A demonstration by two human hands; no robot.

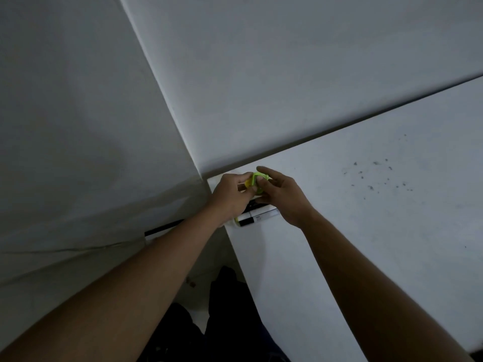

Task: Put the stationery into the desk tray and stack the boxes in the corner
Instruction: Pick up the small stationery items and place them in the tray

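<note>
Walls (261, 74): two pale, plain surfaces met in a corner directly behind the table's end.
Table (366, 231): white, with dark specks on its far right part; its corner sat beneath the hands.
Left hand (230, 197): grip clenched on a small yellow-green item, fingers curled round its left side.
Right hand (285, 197): thumb and lower fingers pinched the same piece from the right, forefinger arched over it.
Markers (257, 218): white barrels with black caps lay together under the hands, at the table's very corner; whether a desk tray held them could not be told.
Yellow-green item (254, 178): held above the markers, between both hands; its exact kind was unclear.
Boxes: none in view.
Risk: the piece was small and shared by two grips, so an uneven release would probably drop it off the table's near edge, which lay just beside the hands.
</note>
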